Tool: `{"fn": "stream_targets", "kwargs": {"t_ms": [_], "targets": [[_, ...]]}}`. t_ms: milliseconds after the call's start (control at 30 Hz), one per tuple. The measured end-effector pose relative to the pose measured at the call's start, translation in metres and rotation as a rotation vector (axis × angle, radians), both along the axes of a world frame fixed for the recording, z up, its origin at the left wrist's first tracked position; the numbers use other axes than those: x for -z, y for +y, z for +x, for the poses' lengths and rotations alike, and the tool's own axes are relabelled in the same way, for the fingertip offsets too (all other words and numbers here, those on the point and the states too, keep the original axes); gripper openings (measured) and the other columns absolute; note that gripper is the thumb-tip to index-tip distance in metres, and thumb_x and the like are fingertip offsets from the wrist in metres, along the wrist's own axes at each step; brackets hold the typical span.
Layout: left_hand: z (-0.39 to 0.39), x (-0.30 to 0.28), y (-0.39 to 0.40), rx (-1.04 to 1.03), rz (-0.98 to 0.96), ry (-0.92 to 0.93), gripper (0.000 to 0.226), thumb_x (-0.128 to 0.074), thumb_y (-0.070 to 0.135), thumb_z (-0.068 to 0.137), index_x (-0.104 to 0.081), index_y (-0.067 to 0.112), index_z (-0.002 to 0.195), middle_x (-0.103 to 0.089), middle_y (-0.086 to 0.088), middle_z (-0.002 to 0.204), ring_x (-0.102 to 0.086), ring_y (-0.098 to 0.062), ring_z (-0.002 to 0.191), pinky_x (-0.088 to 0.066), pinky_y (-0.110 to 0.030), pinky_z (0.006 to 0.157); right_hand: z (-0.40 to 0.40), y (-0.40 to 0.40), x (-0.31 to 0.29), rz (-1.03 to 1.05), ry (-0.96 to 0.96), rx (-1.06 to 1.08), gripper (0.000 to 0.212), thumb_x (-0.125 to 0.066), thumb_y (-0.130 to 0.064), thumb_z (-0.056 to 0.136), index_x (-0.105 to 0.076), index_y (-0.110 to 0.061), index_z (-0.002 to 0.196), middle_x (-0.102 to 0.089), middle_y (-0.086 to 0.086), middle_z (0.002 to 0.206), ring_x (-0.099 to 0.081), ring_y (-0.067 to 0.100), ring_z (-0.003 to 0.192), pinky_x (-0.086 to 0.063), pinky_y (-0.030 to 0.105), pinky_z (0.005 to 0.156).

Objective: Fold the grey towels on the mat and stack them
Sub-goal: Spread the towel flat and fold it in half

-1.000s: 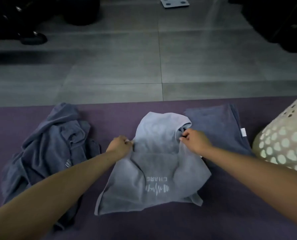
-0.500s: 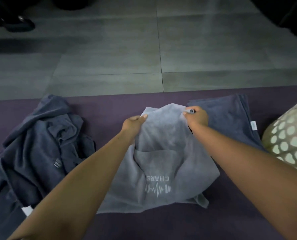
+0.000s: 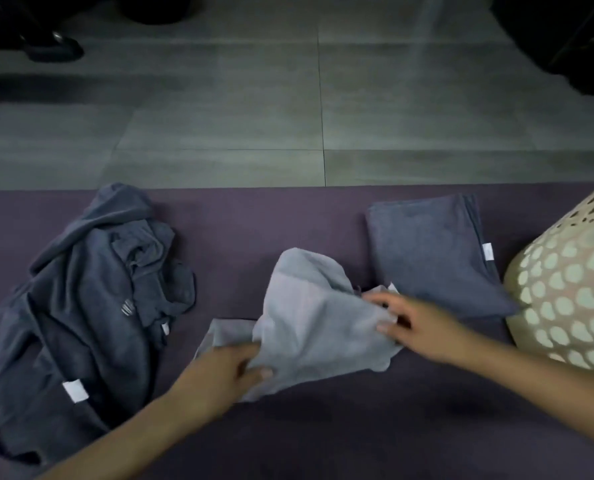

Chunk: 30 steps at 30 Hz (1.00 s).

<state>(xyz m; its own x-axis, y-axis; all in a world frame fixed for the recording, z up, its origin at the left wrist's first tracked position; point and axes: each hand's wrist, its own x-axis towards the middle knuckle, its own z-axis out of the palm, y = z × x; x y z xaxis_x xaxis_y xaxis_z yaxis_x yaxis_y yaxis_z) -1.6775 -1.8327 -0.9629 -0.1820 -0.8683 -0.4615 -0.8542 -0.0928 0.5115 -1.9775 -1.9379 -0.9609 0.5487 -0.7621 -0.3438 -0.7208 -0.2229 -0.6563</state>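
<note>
A light grey towel [image 3: 309, 317] lies bunched in the middle of the purple mat [image 3: 254, 223]. My left hand [image 3: 226, 372] grips its near left edge, thumb on top of the cloth. My right hand [image 3: 416, 323] pinches its right corner, fingers curled on the fabric. A folded dark grey towel [image 3: 430, 251] lies flat to the right, just beyond my right hand. A crumpled heap of dark grey towels [image 3: 91, 306] with white labels sits at the left of the mat.
A pale perforated basket [image 3: 572, 289] stands at the right edge, touching the folded towel's corner. Grey floor tiles [image 3: 254, 116] lie beyond the mat. Dark objects, one a shoe [image 3: 53, 50], line the far edge.
Both hands brought the light towel's far edge toward me and down, so the printed logo is now hidden. The towel is smaller and bunched, and my hands sit lower and wider apart.
</note>
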Motion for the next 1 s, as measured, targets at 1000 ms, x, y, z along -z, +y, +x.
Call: {"fn": "stream_targets", "kwargs": {"t_ms": [1000], "targets": [[-0.013,0.038,-0.08,-1.012,0.414,1.062,0.045,-0.06,0.044,0.089,-0.058,0.018,0.125,-0.069,-0.008,0.116,-0.066,-0.025,0.106,-0.05,-0.043,0.096,0.094,-0.031,0.076,0.334,-0.135,0.609,0.028,-0.066,-0.037,0.083,-0.07,-0.014,0.098,-0.069,0.0,0.095,-0.062,0.016,0.091,-0.047,0.028,0.085]]}}
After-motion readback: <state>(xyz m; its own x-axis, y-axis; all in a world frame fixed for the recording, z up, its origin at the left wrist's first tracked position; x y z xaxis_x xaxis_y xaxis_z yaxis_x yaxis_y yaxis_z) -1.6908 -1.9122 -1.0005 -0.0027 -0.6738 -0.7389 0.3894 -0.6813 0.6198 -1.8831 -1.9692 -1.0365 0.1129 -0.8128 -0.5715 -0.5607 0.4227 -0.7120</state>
